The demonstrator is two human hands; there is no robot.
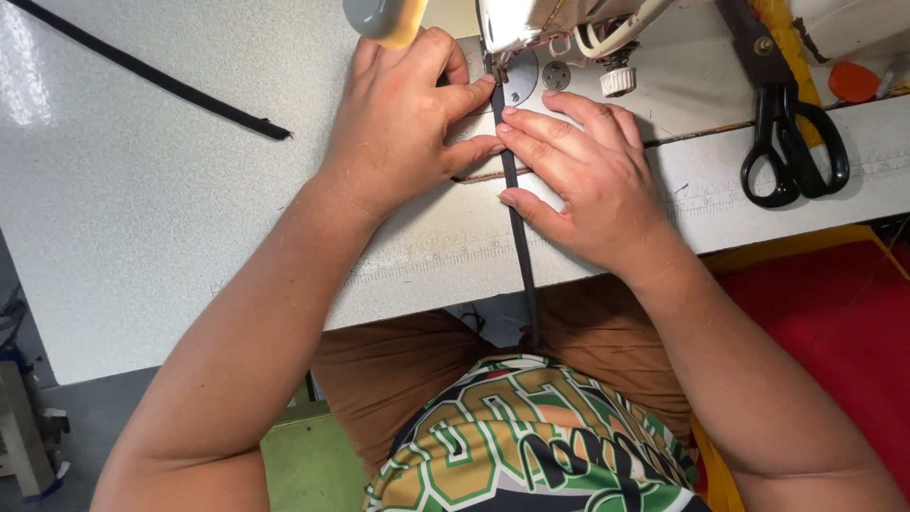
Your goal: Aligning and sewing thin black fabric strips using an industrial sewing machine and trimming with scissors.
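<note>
A narrow black strap (518, 237) runs from my lap up over the table edge to the presser foot of a white sewing machine (531, 24). My left hand (403, 118) lies flat beside the strap on its left, fingertips pressing it near the needle. My right hand (592, 175) rests on the strap's right side, fingers pinching and steadying it against the grey-white sewing table (142, 199). Both hands touch the strap just below the round metal needle plate (519, 78).
Black-handled scissors (791, 142) lie on the table at the right. A second black strap (152, 76) crosses the far left of the table. An orange disc (853, 82) sits at the top right. Red cloth (834, 322) hangs below the table's right edge.
</note>
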